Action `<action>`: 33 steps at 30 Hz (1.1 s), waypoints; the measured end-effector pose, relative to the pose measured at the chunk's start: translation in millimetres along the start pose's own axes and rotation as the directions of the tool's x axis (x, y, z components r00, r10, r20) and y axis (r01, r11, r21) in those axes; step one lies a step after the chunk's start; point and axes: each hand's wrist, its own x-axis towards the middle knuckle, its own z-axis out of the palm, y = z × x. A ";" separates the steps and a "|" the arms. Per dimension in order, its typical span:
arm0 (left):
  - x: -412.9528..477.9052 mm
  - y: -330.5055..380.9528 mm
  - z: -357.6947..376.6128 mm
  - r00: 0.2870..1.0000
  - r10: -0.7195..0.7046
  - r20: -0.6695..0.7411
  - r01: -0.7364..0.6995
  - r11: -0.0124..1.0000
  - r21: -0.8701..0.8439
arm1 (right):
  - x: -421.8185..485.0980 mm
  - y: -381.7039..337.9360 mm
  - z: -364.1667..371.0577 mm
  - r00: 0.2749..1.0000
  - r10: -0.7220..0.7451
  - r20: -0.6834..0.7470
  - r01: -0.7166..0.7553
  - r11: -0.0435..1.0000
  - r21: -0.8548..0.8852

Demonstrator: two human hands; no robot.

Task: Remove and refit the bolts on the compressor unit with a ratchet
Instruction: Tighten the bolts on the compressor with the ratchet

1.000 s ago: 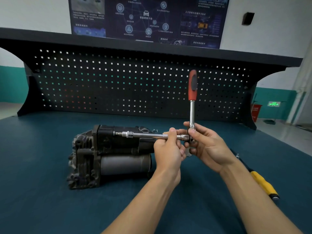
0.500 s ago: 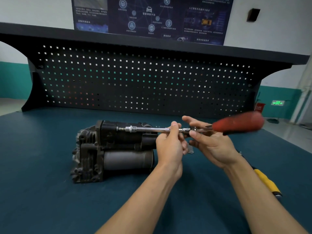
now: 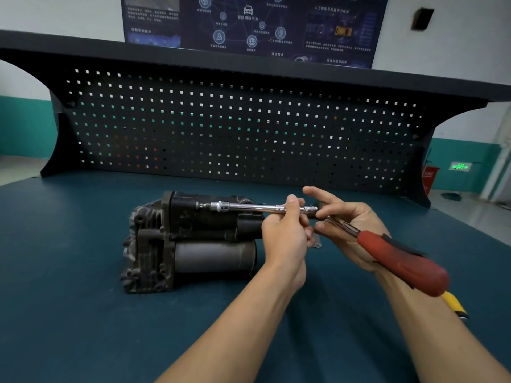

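Ratchet handle (image 3: 401, 261) has swung from upright downward.

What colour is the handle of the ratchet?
The ratchet handle is red, with a dark strip; the head view shows it.

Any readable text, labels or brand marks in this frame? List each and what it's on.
"智能网联汽车": wall poster, under the car icon.
"通信技术": same poster, lower middle.
Other poster text, green lit sign, red box: too blurred to read.
No legible marks on the compressor unit or ratchet.
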 end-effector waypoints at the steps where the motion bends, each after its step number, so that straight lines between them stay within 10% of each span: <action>1: -0.1 -0.4 0.3 1.000 0.005 -0.002 -0.005 1.000 0.003 | 0.3 0.4 -0.8 1.000 -0.003 0.002 0.003 1.000 -0.011; 20: -5.8 -3.3 -0.8 1.000 -0.001 -0.028 0.004 0.993 0.118 | 9.5 2.7 18.3 0.868 0.200 -0.454 -0.321 0.924 -0.206; 33: -10.4 0.8 1.7 1.000 0.015 0.002 -0.015 0.999 0.039 | 10.7 1.9 18.2 0.885 0.215 -0.413 -0.238 0.971 -0.004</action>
